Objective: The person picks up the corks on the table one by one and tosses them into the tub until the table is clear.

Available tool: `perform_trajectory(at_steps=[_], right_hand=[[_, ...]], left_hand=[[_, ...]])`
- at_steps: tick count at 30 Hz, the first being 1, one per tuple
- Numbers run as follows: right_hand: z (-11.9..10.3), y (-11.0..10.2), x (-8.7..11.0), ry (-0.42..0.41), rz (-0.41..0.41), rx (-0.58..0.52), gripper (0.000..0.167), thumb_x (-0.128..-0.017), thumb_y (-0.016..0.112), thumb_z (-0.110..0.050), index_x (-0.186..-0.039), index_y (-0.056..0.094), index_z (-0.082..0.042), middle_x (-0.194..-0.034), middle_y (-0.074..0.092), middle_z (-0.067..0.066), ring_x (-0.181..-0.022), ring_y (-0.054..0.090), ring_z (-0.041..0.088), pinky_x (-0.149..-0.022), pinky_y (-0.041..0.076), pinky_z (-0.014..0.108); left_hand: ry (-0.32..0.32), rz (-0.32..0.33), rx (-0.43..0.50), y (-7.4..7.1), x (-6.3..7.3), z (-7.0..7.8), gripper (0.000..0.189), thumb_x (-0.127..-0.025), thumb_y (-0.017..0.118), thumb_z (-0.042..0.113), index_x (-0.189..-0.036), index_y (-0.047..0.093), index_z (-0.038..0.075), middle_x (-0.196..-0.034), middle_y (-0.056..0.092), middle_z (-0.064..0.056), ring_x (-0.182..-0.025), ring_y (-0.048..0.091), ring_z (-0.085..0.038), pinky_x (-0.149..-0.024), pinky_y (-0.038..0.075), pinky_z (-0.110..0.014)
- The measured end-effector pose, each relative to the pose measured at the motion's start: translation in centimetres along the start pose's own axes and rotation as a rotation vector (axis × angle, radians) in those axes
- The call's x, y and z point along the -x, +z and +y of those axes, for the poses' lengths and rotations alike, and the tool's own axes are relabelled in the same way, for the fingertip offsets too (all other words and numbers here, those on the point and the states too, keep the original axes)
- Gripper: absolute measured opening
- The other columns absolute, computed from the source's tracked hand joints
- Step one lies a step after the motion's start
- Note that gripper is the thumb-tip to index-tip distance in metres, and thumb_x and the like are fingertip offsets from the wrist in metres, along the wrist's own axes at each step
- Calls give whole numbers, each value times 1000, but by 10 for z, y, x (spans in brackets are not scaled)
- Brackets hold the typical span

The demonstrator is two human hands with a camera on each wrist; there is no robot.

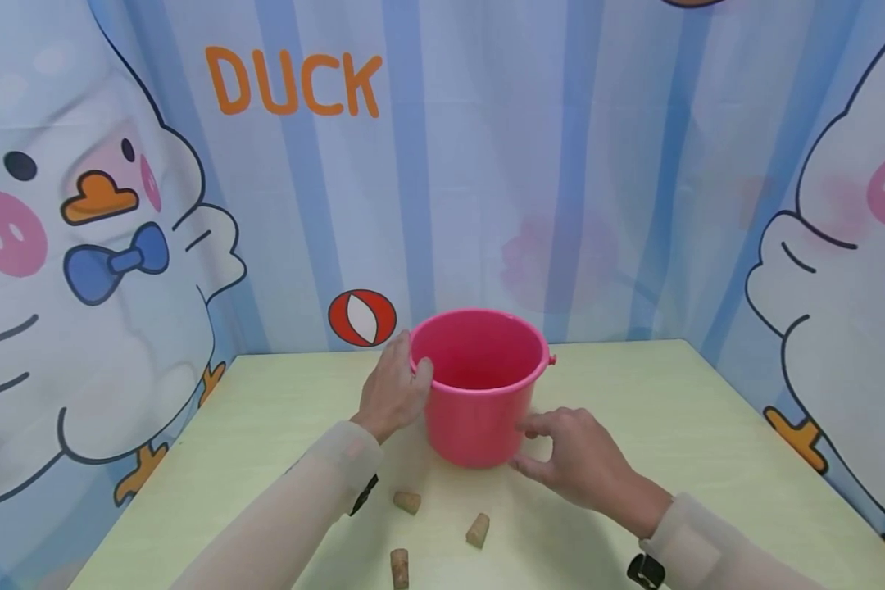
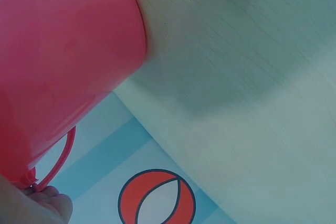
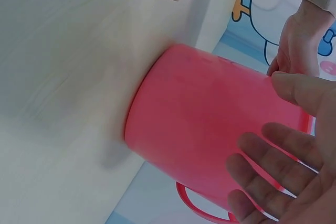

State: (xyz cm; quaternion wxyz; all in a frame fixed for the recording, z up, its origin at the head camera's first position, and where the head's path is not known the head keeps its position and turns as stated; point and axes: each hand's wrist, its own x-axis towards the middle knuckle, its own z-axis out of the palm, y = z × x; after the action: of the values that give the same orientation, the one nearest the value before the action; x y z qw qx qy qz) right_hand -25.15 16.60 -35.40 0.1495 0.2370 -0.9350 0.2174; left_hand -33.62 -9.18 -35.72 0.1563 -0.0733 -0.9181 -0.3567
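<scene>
A pink bucket (image 1: 479,426) stands upright on the table, its mouth facing up. My left hand (image 1: 396,389) grips its rim on the left side; in the left wrist view, the curled fingers (image 2: 52,201) are beside the joint of the pink handle (image 2: 62,158). Close to the bucket's lower right side is my right hand (image 1: 578,455), thumb and fingers apart. The right wrist view shows that hand's fingers (image 3: 278,169) spread and slightly bent in front of the bucket wall (image 3: 210,114). Three corks, one left (image 1: 407,501), one right (image 1: 478,531) and one nearest (image 1: 400,569), lie before the bucket.
The pale yellow table (image 1: 302,410) ends at a blue striped curtain (image 1: 479,164) behind the bucket. Duck-printed curtain panels (image 1: 118,344) close off both sides.
</scene>
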Motion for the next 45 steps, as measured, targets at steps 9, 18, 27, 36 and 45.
perform_trajectory(at_steps=[9, 18, 27, 36, 45], right_hand=[[-1, 5, 3, 94, -113, -9, 40, -75, 92, -31, -111, 81, -18, -94, 74, -11, -92, 68, 17, -81, 59, 40], [3, 10, 6, 11, -149, 2, 36, -73, 93, -27, -105, 82, -18, -88, 73, -11, -84, 65, 12, -75, 56, 35], [2, 14, 9, -32, -178, 3, 35, -74, 93, -24, -106, 81, -17, -93, 76, -8, -90, 68, 15, -79, 57, 38], [1, 16, 8, -95, -179, 0, 34, -74, 93, -21, -106, 81, -16, -97, 77, -8, -94, 69, 17, -82, 58, 40], [-4, 23, 3, -131, -249, 3, 42, -72, 95, -24, -112, 81, -17, -102, 77, -9, -100, 66, 16, -85, 59, 38]], left_hand=[[-5, -1, -1, 0, 0, 0, 77, -99, 58, 37, -163, 21, 14, -158, 38, -6, -138, 44, -28, -95, 57, -48], [-10, 3, -9, 0, 1, 1, 77, -99, 58, 37, -163, 21, 13, -159, 38, -7, -138, 44, -29, -96, 56, -49], [-13, 4, -5, -1, 2, 2, 77, -99, 58, 36, -163, 21, 14, -158, 37, -6, -138, 44, -29, -96, 56, -49], [-12, 7, -4, 0, 2, 3, 78, -99, 58, 36, -164, 20, 13, -159, 37, -7, -139, 43, -29, -97, 56, -49], [-1, 11, 5, 1, 1, 2, 76, -100, 57, 35, -163, 21, 13, -158, 38, -7, -138, 44, -29, -97, 56, -49]])
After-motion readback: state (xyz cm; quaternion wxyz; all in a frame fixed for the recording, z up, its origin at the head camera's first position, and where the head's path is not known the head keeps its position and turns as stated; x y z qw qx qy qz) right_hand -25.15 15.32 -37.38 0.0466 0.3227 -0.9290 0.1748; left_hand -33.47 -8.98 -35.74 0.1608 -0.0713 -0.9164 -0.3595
